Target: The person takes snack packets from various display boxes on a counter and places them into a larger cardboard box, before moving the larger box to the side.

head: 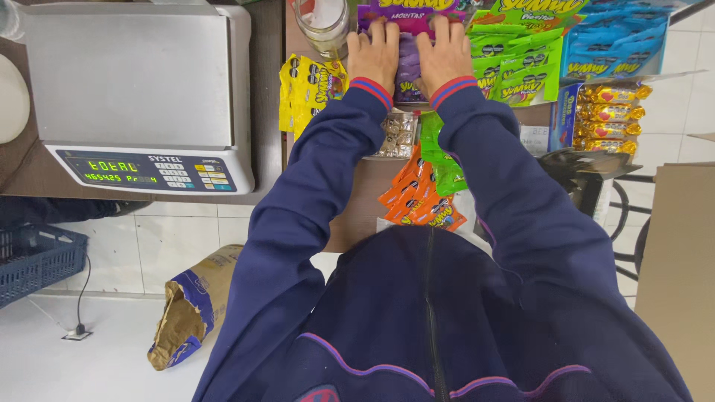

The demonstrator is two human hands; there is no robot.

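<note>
My left hand (pixel 375 53) and my right hand (pixel 444 52) lie side by side, palms down, on a stack of purple candy packets (pixel 408 68) at the back of a brown counter (pixel 357 201). The fingers of both hands press on the packets' top; whether they grip them I cannot tell. Yellow candy packets (pixel 307 89) lie left of the purple ones, green packets (pixel 518 63) right of them. Orange packets (pixel 421 195) and a clear packet of small sweets (pixel 398 134) lie nearer to me, between my dark blue sleeves.
A steel weighing scale (pixel 138 89) with a lit green display stands at left. A glass jar (pixel 322 26) stands by my left hand. Blue packets (pixel 618 37) and gold-wrapped sweets (pixel 607 115) sit at right. On the floor: a torn paper sack (pixel 190 309), a blue crate (pixel 37 257). A cardboard box (pixel 681 268) is at right.
</note>
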